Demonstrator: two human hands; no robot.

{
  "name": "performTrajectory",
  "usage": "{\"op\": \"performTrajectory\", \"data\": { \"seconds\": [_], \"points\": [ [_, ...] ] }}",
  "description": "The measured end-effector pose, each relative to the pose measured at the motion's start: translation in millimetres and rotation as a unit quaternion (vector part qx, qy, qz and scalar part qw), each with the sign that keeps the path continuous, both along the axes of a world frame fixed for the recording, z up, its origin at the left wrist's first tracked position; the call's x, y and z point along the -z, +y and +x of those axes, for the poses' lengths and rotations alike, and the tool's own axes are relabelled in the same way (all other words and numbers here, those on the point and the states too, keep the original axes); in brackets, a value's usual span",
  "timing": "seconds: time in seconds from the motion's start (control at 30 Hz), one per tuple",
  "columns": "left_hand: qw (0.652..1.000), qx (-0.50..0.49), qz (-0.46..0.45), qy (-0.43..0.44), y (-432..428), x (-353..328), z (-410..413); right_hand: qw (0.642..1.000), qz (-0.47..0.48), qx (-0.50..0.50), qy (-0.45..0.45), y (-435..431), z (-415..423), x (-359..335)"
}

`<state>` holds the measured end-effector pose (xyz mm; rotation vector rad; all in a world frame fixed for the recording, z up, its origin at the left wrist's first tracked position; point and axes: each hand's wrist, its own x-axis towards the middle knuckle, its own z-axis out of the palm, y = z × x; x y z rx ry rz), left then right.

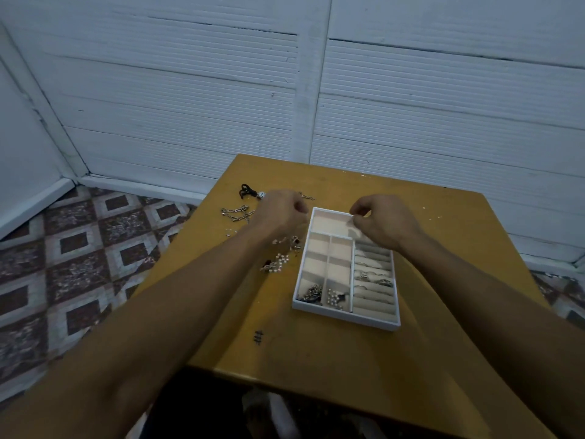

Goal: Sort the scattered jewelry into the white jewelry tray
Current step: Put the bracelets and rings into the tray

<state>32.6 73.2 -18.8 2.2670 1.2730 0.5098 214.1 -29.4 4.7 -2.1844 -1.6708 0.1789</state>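
Note:
The white jewelry tray [345, 318] lies on the wooden table [316, 350], right of centre. Its near compartments hold a silver chain [311, 293] and a pearl piece [335, 298]; several rings [375, 277] sit in the grey ring rolls. My right hand [384, 226] hovers over the tray's far compartment, thumb and forefinger pinched on a small pale item. My left hand [280, 212] is just left of the tray's far corner, fingers curled shut; what it holds is hidden. Loose pieces lie left of the tray: a chunky chain [237, 213], a black piece [245, 190] and a pearl cluster [279, 263].
The table stands against a white ribbed wall [221, 106]. Patterned floor tiles [79, 248] show to the left. Small studs [229, 232] lie near the table's left edge. A dark ink mark [258, 337] is on the wood near the front.

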Motion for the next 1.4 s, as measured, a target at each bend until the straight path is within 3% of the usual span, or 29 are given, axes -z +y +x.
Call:
{"op": "performTrajectory", "data": {
  "seconds": [0.27, 0.53, 0.9, 1.4],
  "points": [
    [0.991, -0.008, -0.002, 0.133, 34.0, 11.7, -72.5, 1.0, -0.004, -0.024, 0.017, 40.6, -57.5, 7.0],
    [0.986, 0.035, 0.002, 0.162, 44.5, 14.8, -80.0, 0.999, -0.019, -0.031, 0.007, 63.3, -83.1, 11.8],
    [0.974, 0.082, 0.11, 0.182, 41.5, 13.7, -83.4, 0.998, -0.043, -0.031, -0.018, 69.6, -94.1, 20.0],
    [0.986, 0.054, 0.154, 0.033, 28.6, 5.3, -106.8, 0.99, -0.07, -0.078, -0.09, 81.6, -119.5, 25.4]
  ]
}}
